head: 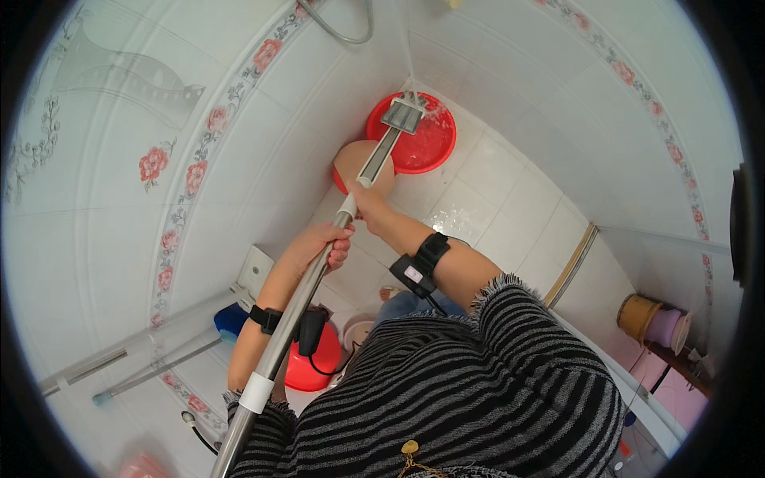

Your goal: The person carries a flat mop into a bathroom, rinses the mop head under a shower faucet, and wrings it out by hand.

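Both my hands are wrapped around the long handle of a flat mop, a metal pole with white plastic collars. My left hand grips the metal part. Further up, my right hand holds the handle near the white collar below the flat grey and white section. The mop head is over the far side of a red plastic basin with water in it. A thin stream of water falls onto or just behind the head and splashes. Its underside is hidden.
A round beige-topped object with a red rim stands beside the basin. A shower hose hangs on the tiled wall. Near my legs are a red plastic container and a blue item. A door track crosses the wet tile floor at right.
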A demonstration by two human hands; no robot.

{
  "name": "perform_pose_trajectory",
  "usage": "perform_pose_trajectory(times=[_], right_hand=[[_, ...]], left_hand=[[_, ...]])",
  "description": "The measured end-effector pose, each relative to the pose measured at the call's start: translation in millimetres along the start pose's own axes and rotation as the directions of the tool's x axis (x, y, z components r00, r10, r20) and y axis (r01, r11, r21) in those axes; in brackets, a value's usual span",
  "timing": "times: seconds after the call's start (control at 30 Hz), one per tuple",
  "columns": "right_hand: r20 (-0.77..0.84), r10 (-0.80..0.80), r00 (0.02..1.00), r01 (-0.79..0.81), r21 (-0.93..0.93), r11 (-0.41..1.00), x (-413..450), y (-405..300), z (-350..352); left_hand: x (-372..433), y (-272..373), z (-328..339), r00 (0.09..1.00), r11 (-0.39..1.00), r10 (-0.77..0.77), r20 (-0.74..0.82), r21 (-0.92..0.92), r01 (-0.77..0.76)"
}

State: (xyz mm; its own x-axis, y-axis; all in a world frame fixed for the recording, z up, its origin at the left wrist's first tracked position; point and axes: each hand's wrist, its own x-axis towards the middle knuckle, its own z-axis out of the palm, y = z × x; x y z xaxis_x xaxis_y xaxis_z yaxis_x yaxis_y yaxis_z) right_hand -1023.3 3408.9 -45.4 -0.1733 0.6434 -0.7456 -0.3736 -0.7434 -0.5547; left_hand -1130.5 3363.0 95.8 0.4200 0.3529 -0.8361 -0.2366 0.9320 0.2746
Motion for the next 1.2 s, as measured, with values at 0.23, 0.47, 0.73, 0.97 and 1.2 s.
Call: perform_pose_trajectory(times=[0.23, 0.47, 0.73, 0.97, 1.2], right_hand=[[-0.028, 0.005, 1.0, -0.004, 0.035, 0.999, 105.6, -6.2, -49.3], [0.039, -0.077, 0.996, 0.071, 0.138, 0.988, 98.1, 1.7, -32.7], [-0.048, -0.129, 0.99, 0.131, 0.035, 0.991, 18.0, -31.4, -12.0], [0.033, 0.044, 0.998, -0.048, 0.132, 0.99, 94.5, -78.8, -66.0], [0.12, -0.021, 0.993, 0.01, 0.09, 0.996, 64.1, -90.4, -38.5]], left_hand=[[-52.0, -13.4, 18.7, 0.999, 0.994, 0.001, -0.033, 0.112, 0.002], [-50.5, -9.7, 2.6, 0.998, 0.994, 0.01, -0.068, 0.105, -0.003], [27.5, 25.8, 11.6, 0.999, 0.999, -0.04, 0.028, -0.018, 0.04], [5.4, 26.7, 52.1, 0.999, 0.999, -0.041, -0.019, -0.007, 0.041], [28.9, 59.4, 41.2, 0.998, 0.998, -0.057, 0.041, -0.011, 0.058]])
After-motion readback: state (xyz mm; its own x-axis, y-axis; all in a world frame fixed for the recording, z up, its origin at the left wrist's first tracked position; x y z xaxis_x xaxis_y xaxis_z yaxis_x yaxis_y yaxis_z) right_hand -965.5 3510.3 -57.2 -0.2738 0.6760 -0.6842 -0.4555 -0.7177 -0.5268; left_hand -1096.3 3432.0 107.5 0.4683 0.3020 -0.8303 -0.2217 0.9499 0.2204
